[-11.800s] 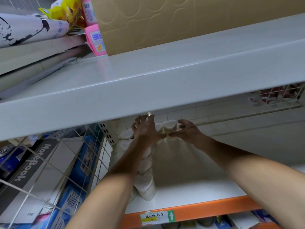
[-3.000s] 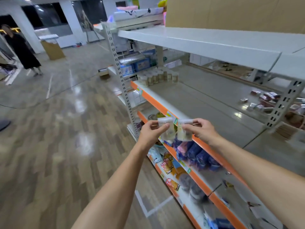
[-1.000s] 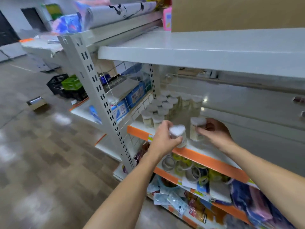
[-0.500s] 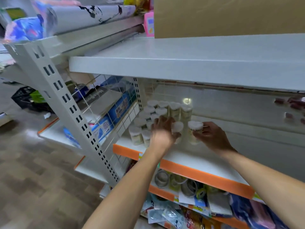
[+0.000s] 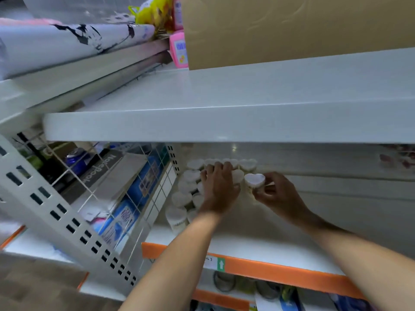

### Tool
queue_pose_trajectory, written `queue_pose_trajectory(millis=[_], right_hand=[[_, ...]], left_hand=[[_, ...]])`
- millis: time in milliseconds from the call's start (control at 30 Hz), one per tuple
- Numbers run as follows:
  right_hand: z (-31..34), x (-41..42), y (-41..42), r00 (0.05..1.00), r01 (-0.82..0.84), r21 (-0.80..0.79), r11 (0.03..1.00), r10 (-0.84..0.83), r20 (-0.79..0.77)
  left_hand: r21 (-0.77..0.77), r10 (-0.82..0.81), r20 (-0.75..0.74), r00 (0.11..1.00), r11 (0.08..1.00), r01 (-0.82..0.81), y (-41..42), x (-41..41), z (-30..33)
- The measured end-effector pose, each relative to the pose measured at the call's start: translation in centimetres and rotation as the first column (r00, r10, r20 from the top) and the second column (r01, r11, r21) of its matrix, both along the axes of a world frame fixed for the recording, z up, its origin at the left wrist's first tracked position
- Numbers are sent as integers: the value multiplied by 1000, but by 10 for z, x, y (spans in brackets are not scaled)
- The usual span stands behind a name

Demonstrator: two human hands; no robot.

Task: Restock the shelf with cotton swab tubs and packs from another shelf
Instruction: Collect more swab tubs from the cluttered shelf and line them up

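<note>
place: shop | evidence: metal shelving [image 5: 224,129], orange price rail [image 5: 280,269] with label, stocked notebooks [image 5: 101,167]

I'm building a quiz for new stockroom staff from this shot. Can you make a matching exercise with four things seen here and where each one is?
Things:
1. heart-lid tub
2. cardboard box
3. notebook pack
4. price tag

Places:
A. behind the wire grid, left of the tubs
B. on the orange shelf edge
C. pinched in the right hand
D. on top of the upper shelf

Pairs: 1-C, 2-D, 3-A, 4-B
</note>
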State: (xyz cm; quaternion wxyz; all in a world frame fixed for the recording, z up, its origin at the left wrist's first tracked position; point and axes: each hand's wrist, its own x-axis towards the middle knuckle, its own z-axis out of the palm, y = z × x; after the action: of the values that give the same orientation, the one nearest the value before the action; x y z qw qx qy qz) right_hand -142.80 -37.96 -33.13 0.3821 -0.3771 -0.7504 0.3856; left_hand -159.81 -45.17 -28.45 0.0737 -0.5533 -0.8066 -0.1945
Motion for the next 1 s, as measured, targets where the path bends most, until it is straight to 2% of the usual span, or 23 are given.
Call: queue_pose_trajectory(millis=[567,1000], right_hand=[[-11,-29,14,986,97,70,993,-106,127],[-8,-33,7,985,143,34,989,-145,90]], left_hand=[[-45,0,-44,999,999,-2,25,-31,-14],[-108,-40,-55,998,994,34,26,-35,-7]])
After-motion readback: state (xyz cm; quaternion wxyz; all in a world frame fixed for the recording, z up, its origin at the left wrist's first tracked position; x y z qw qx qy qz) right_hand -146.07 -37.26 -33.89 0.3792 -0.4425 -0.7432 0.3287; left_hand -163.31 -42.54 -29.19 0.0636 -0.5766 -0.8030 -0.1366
